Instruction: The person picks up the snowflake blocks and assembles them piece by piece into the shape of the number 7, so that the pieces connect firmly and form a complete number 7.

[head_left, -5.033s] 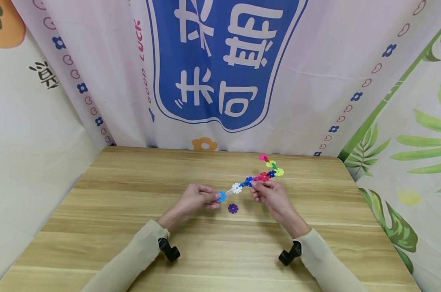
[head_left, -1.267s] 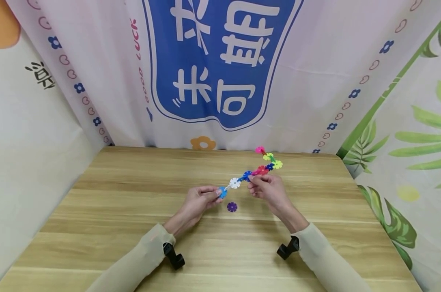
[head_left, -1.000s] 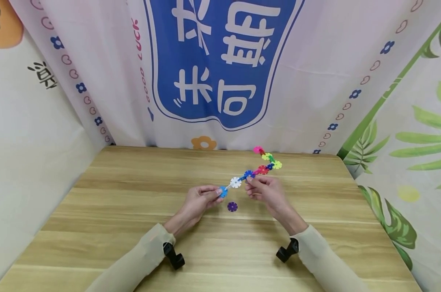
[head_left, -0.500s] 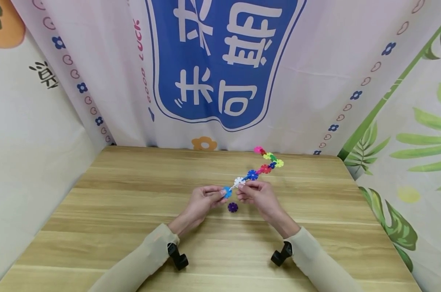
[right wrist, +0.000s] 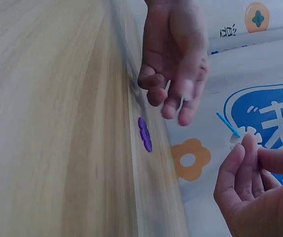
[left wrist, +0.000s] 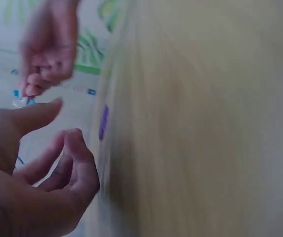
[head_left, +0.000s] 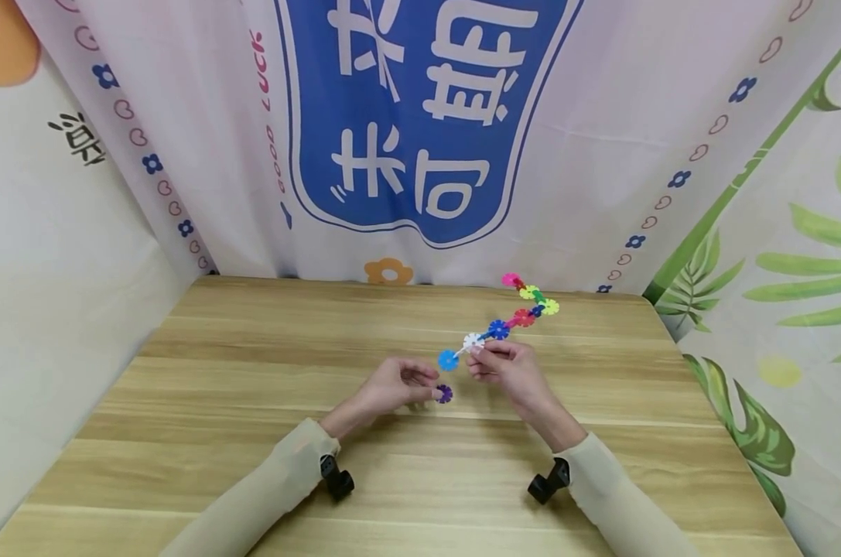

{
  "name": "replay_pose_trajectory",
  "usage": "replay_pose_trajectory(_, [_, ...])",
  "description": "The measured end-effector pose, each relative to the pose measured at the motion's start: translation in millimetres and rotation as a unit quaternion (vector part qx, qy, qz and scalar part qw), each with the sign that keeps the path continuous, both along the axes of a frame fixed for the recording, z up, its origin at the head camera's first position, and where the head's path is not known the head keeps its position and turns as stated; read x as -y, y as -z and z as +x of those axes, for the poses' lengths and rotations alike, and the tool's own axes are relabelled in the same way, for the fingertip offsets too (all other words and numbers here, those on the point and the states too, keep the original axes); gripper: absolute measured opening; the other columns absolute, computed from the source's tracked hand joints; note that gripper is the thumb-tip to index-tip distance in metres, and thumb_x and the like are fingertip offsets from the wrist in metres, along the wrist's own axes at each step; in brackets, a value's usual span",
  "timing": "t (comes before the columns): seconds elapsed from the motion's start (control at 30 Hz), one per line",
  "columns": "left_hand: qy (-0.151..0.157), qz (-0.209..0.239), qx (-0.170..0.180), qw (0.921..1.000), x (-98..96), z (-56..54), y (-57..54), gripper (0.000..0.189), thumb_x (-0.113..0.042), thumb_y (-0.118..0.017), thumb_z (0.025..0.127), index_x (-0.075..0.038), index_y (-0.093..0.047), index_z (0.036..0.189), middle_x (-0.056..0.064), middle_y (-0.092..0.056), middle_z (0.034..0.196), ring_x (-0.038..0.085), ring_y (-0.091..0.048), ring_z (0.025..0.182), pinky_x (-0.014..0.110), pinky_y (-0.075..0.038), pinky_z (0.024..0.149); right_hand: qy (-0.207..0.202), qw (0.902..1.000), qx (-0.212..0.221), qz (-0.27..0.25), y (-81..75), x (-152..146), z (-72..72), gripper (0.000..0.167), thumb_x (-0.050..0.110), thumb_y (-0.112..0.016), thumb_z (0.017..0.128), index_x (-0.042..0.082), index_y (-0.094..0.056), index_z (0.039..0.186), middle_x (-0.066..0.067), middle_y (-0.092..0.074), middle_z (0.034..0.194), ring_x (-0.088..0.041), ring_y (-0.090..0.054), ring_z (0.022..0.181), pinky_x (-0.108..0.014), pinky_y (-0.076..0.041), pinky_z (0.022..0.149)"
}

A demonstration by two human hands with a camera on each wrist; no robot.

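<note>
A chain of interlocking snowflake discs slants across the back right of the head view. My right hand (head_left: 507,365) pinches its white disc (head_left: 473,342) between thumb and fingers. A light blue disc (head_left: 449,360) forms the chain's near end and sticks out free to the left. Beyond the white one come a dark blue disc (head_left: 499,329), a red disc (head_left: 524,317) and several others up to a pink end. A loose purple disc (right wrist: 145,135) lies flat on the table. Just beside it my left hand (head_left: 392,387) hovers, thumb and fingers parted, holding nothing; both wrist views show a gap.
The wooden table (head_left: 253,333) runs back to a printed curtain (head_left: 587,178) hanging along its far edge. More printed cloth hangs at the left and right sides. Each wrist carries a small black camera.
My left hand has let go of the light blue disc and moved down towards the purple disc. Earlier the right hand shifted its pinch from the dark blue disc to the white one.
</note>
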State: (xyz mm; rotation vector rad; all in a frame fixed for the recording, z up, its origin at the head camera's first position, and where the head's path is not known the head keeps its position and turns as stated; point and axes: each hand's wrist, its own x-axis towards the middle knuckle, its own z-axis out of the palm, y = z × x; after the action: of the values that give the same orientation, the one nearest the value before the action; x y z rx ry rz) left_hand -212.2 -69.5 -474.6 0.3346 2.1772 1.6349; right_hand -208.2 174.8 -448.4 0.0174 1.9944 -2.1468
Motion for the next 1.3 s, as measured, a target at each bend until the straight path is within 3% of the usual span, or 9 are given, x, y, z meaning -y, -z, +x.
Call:
replay_pose_trajectory(0.07, [0.033, -0.078, -0.066, 0.9942, -0.6, -3.0, -0.7, 0.037, -0.016, -0.086, 0.087, -0.001, -0.073, 0.118, 0.01, -0.076, 0.106, 0.016, -0.069, 0.09, 0.029, -0.063, 0.079, 0.002, 1.0, 0.002, -0.001, -0.4, -2, -0.3, 0.028, 0.012, -0.069, 0.102, -0.011, -0.067, 0.118, -0.007, -0.08, 0.092, -0.016, -0.077, 0.083, -0.039, -0.066, 0.09])
replay_pose_trajectory(0.2, [0.075, -0.192, -0.168, 0.964, -7.0, -9.1, -3.6, 0.039, -0.025, -0.087, 0.087, -0.006, -0.074, 0.119, 0.006, -0.076, 0.107, 0.016, -0.069, 0.095, 0.033, -0.061, 0.087, 0.004, 1.0, 0.005, 0.005, -0.8, -5, -0.9, 0.028, 0.012, -0.07, 0.101, -0.01, -0.068, 0.118, -0.008, -0.08, 0.093, -0.016, -0.077, 0.083, -0.038, -0.066, 0.09])
replay_pose_trajectory(0.33, [0.103, -0.234, -0.193, 0.9472, -14.4, -13.4, -4.3, 0.041, -0.033, -0.085, 0.09, -0.01, -0.075, 0.123, 0.005, -0.077, 0.111, 0.016, -0.07, 0.098, 0.038, -0.061, 0.089, 0.005, 0.9999, 0.007, 0.006, 0.3, -5, -1.4, 0.025, 0.011, -0.07, 0.101, -0.009, -0.069, 0.116, -0.006, -0.08, 0.09, -0.015, -0.076, 0.081, -0.036, -0.067, 0.087])
replay_pose_trajectory(0.5, [0.114, -0.249, -0.19, 0.9427, -18.8, -15.4, -3.2, 0.034, -0.029, -0.086, 0.089, -0.011, -0.077, 0.115, 0.002, -0.078, 0.105, 0.013, -0.068, 0.093, 0.035, -0.061, 0.088, 0.003, 0.9999, 0.009, 0.003, 1.6, -3, -0.9, 0.02, 0.011, -0.07, 0.101, -0.006, -0.071, 0.112, -0.002, -0.079, 0.086, -0.015, -0.076, 0.081, -0.033, -0.067, 0.083])
replay_pose_trajectory(0.8, [0.108, -0.229, -0.186, 0.9494, -12.8, -12.9, -6.3, 0.02, -0.018, -0.09, 0.084, -0.013, -0.076, 0.097, -0.002, -0.073, 0.086, 0.01, -0.064, 0.078, 0.027, -0.056, 0.071, 0.004, 0.9999, 0.009, 0.004, 0.5, 1, -1.3, 0.026, 0.011, -0.069, 0.102, -0.01, -0.069, 0.117, -0.003, -0.079, 0.087, -0.014, -0.076, 0.08, -0.037, -0.067, 0.086])
replay_pose_trajectory(1.0, [0.081, -0.177, -0.151, 0.9692, -9.6, -8.4, -4.3, 0.015, -0.01, -0.088, 0.084, -0.014, -0.076, 0.092, -0.001, -0.076, 0.084, 0.008, -0.067, 0.074, 0.024, -0.057, 0.065, 0.005, 0.9999, 0.011, 0.008, -0.9, 2, -1.0, 0.027, 0.013, -0.07, 0.102, -0.009, -0.069, 0.118, -0.004, -0.079, 0.088, -0.016, -0.077, 0.083, -0.039, -0.067, 0.088])
replay_pose_trajectory(1.13, [0.057, -0.107, -0.106, 0.987, -6.1, -4.7, -3.7, 0.009, 0.002, -0.079, 0.089, -0.005, -0.075, 0.093, 0.008, -0.08, 0.084, 0.013, -0.073, 0.07, 0.028, -0.062, 0.061, 0.002, 0.9999, 0.01, 0.008, -1.9, 2, -0.7, 0.028, 0.013, -0.069, 0.102, -0.009, -0.069, 0.12, -0.004, -0.079, 0.09, -0.016, -0.076, 0.083, -0.04, -0.067, 0.089])
replay_pose_trajectory(1.3, [0.0, -0.068, -0.071, 0.9952, -0.8, -3.9, -5.2, 0.007, 0.003, -0.073, 0.093, 0.001, -0.076, 0.1, 0.012, -0.08, 0.088, 0.016, -0.076, 0.074, 0.028, -0.065, 0.066, 0.002, 1.0, 0.009, 0.002, -1.8, 1, -1.6, 0.026, 0.012, -0.07, 0.102, -0.009, -0.069, 0.118, -0.004, -0.079, 0.089, -0.016, -0.076, 0.082, -0.039, -0.067, 0.089])
